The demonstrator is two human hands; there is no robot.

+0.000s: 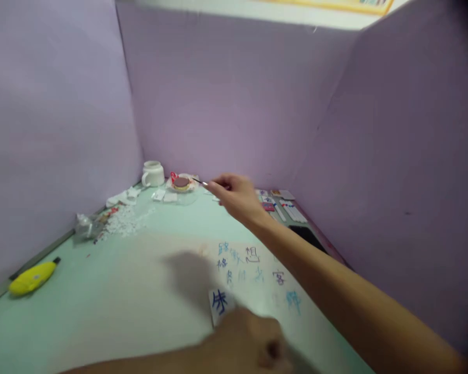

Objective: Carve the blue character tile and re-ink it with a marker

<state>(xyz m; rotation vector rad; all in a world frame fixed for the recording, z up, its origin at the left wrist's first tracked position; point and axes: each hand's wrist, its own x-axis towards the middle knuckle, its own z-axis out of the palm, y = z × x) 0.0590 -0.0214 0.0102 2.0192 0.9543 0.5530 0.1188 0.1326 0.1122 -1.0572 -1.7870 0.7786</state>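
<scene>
My right hand (237, 197) reaches far forward, its fingers pinched round a slim brush (200, 182) with a dark tip. The tip points left toward a round brown-topped pad (181, 183) on a small clear dish; whether they touch I cannot tell. Close to me, my left hand (253, 335) is curled and somewhat blurred. A white card (219, 305) bearing a dark blue written character sticks out from behind it, seemingly in its grasp; the fingers' contact is hidden. Blue and dark handwritten characters (252, 254) cover the tabletop beyond that hand.
A white mug (153, 174) stands at the back left. White scraps (125, 221) and a clear plastic bag (85, 226) lie along the left wall. Nearer is a yellow tool (34, 278). White pens (293, 212) and a black flat object (307, 236) lie right. Purple walls surround the table.
</scene>
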